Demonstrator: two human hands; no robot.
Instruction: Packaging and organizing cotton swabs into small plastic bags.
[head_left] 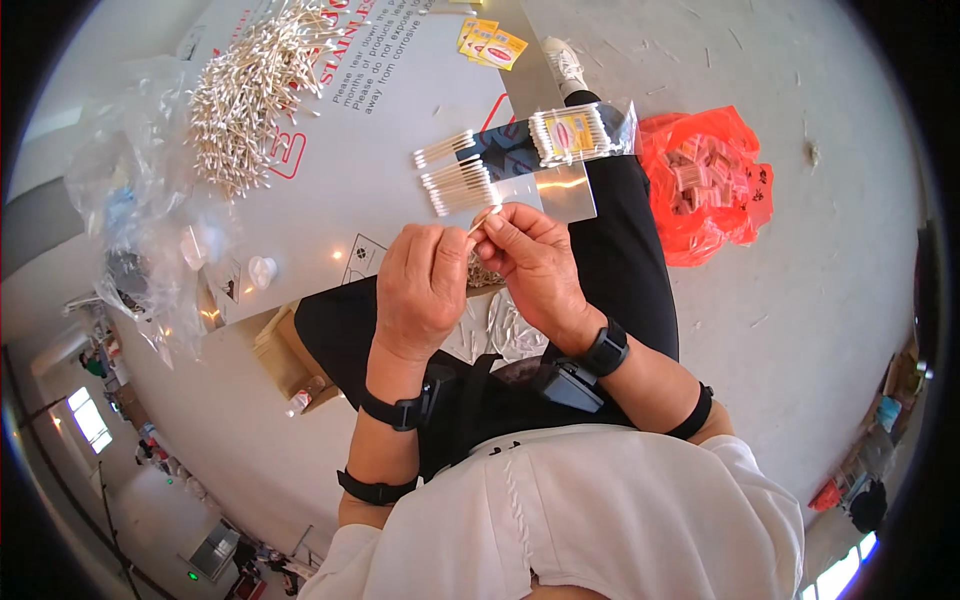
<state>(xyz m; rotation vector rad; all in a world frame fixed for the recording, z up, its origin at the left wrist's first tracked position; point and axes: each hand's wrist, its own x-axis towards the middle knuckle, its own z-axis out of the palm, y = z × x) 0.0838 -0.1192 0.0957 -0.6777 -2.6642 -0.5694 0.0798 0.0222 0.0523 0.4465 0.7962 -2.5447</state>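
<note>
My left hand [420, 285] and my right hand [535, 262] meet at the near edge of the table, fingertips pinched together. Between them runs a cotton swab [481, 222], mostly covered by the fingers; whether more than one is held I cannot tell. Just beyond my fingertips lies a row of cotton swabs [458, 187], side by side, and a shorter row [444, 150] sits behind it. Farther right is a clear packet of cotton swabs [572, 135] with a yellow card inside. A big loose heap of cotton swabs [250, 105] covers the table's far left.
The grey sheet-covered table [350, 200] carries yellow cards [492, 45] at the back and a small white cup [262, 271] at left. Crumpled clear plastic [140, 210] hangs over its left side. A red bag [705, 185] of packets is on the floor at right; a cardboard box [285, 350] stands below.
</note>
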